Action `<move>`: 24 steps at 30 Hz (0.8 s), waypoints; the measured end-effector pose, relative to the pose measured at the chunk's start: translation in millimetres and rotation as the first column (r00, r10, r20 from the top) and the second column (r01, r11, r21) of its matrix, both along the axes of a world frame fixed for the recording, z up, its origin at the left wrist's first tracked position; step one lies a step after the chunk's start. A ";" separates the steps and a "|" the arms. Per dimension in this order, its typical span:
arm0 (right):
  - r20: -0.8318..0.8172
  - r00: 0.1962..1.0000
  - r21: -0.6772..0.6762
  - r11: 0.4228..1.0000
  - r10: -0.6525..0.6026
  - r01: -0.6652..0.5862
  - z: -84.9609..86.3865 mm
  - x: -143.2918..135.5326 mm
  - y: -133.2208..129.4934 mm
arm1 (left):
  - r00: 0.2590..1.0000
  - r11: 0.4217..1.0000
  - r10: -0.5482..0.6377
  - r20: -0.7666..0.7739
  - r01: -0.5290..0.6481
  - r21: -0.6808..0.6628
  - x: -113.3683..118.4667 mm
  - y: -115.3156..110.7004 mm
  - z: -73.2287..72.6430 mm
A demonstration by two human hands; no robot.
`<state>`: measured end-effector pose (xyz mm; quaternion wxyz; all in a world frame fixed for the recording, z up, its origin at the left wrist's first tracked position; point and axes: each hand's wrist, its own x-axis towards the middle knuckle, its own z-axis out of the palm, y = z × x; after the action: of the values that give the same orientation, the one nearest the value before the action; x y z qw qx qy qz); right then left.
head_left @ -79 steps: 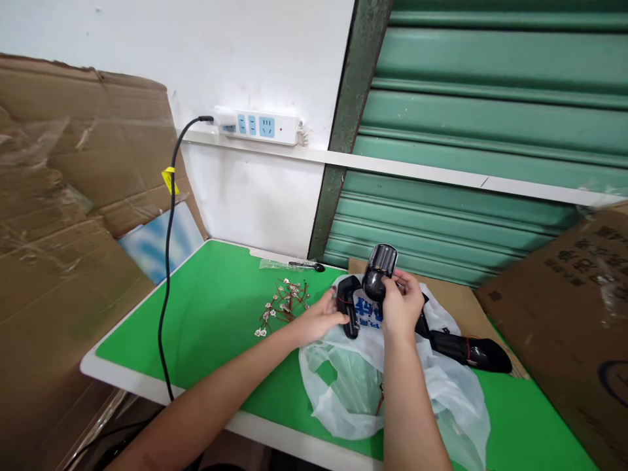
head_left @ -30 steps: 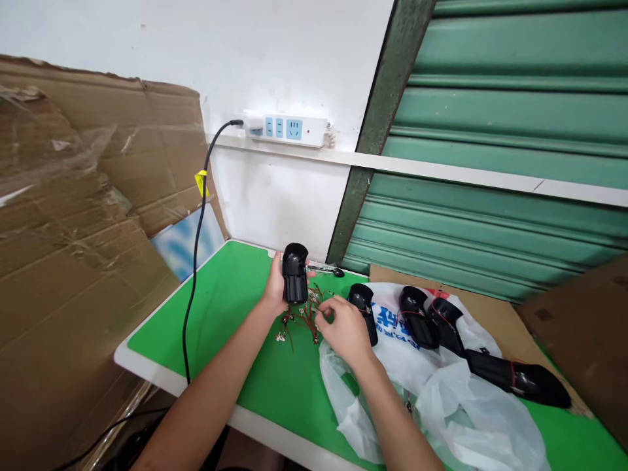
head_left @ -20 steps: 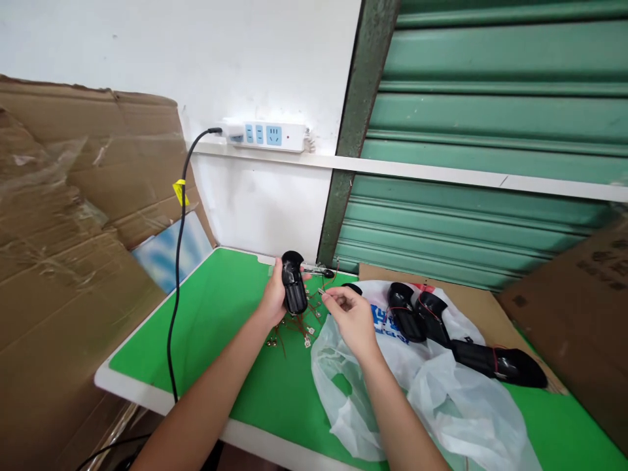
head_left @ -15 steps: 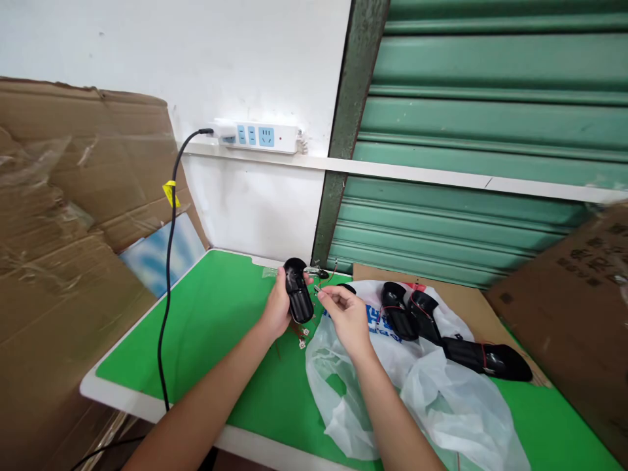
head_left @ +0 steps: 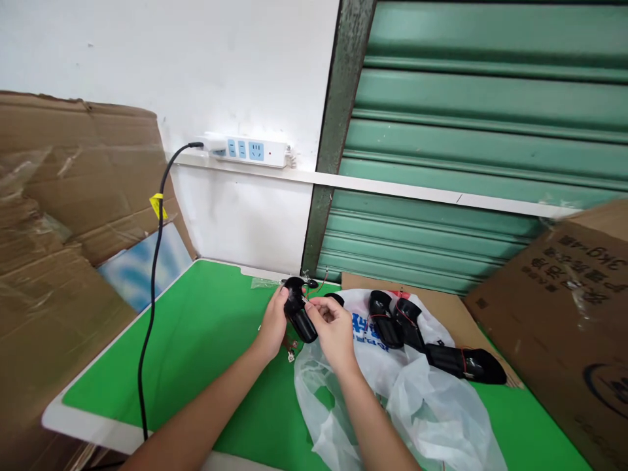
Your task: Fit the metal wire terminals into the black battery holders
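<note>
My left hand (head_left: 273, 324) is wrapped round a black plastic housing (head_left: 300, 319), which has a rounded head and a longer hollow body, held tilted above the green table. My right hand (head_left: 334, 328) pinches a small metal piece (head_left: 305, 300) against the housing, close to where head and body join; its exact kind is too small to tell. Below the housing, small white parts (head_left: 291, 356) lie on the table. Right of my hands, several similar black housings (head_left: 386, 320) with thin red wires rest on a white plastic bag (head_left: 432, 409).
A green-topped table (head_left: 161, 366) with a white edge stands against the wall. A black cable (head_left: 156, 261) hangs from a power strip (head_left: 255, 152) down across the table's left side. Cardboard (head_left: 73, 275) stands at left, a carton (head_left: 559, 314) at right, a green shutter (head_left: 466, 118) behind.
My right hand has come in toward the housing, bringing the small metal piece from beside it up against it. The head view has shifted slightly.
</note>
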<state>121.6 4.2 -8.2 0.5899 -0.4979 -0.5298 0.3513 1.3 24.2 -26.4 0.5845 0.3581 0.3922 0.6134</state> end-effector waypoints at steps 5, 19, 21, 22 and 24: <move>0.027 1.000 0.007 1.000 -0.012 0.012 -0.4 2.8 2.7 | 0.997 0.997 -0.074 0.019 0.074 0.011 -1.5 -4.6 2.6; 0.166 0.984 0.069 0.996 -0.061 0.050 -1.7 3.2 1.3 | 0.986 0.989 -0.135 0.096 0.129 0.068 -5.1 -12.1 13.8; 0.170 0.983 0.076 0.996 -0.065 0.053 -1.6 3.3 1.2 | 0.985 0.988 -0.144 0.096 0.138 0.066 -5.0 -12.4 13.5; 0.169 0.983 0.079 0.995 -0.066 0.054 -1.5 3.3 1.2 | 0.984 0.988 -0.148 0.095 0.142 0.067 -4.9 -12.6 13.4; 0.167 0.984 0.082 0.995 -0.066 0.053 -1.5 3.2 1.1 | 0.983 0.987 -0.153 0.097 0.146 0.073 -4.9 -13.0 13.3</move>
<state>124.8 5.3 -9.7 0.5718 -0.5186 -0.5758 0.2692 -3.5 11.2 -13.1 0.6363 0.3736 0.3134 0.5978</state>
